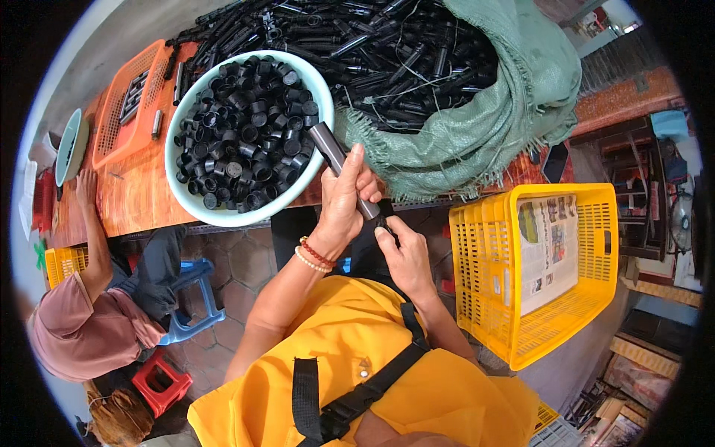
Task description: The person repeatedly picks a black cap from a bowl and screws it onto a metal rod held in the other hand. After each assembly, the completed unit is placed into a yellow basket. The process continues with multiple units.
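Observation:
My left hand (344,197) is wrapped round a dark grey, shiny tube (326,143), with the thumb laid along it. The tube slants from the rim of the bowl down toward my right hand. At its lower end my right hand (407,261) is closed in a pinch on a small black piece (382,222), mostly hidden by the fingers. Just beyond the left hand stands a pale blue-green bowl (173,141) heaped with small black caps (242,134).
Black tubular parts (417,67) spill from a green woven sack (477,141) on the wooden table (138,197). An orange basket (108,141) holds several tubes. To my right is a yellow crate (484,298) with newspaper inside. A co-worker (89,320) sits at left near a blue stool (197,298).

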`<state>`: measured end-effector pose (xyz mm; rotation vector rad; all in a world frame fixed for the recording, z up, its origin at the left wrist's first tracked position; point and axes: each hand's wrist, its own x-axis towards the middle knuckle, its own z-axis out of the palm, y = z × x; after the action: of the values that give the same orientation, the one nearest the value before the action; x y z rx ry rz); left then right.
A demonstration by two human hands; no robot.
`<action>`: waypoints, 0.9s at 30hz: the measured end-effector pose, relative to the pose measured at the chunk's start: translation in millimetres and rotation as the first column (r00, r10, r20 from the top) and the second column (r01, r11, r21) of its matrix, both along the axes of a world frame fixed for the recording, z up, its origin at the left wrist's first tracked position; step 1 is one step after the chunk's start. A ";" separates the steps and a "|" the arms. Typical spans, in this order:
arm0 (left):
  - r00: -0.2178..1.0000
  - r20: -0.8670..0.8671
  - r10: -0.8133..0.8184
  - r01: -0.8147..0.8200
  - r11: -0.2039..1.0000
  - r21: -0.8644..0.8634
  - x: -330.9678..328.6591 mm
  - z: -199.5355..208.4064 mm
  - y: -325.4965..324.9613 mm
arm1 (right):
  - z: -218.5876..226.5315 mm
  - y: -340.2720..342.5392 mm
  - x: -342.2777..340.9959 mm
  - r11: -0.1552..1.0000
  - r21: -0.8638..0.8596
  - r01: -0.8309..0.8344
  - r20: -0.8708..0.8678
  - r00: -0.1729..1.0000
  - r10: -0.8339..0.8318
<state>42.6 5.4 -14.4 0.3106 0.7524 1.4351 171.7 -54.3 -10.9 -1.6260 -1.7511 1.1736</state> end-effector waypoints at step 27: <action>0.977 0.046 -0.210 0.201 0.967 0.158 -0.7 -2.7 -4.9 | -14.4 21.8 23.1 0.803 -0.477 -0.358 -0.777 0.599 -0.195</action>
<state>41.9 0.5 -17.1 0.4472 0.5435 1.3009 194.8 -32.5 -25.3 -0.9371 -0.8751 2.2346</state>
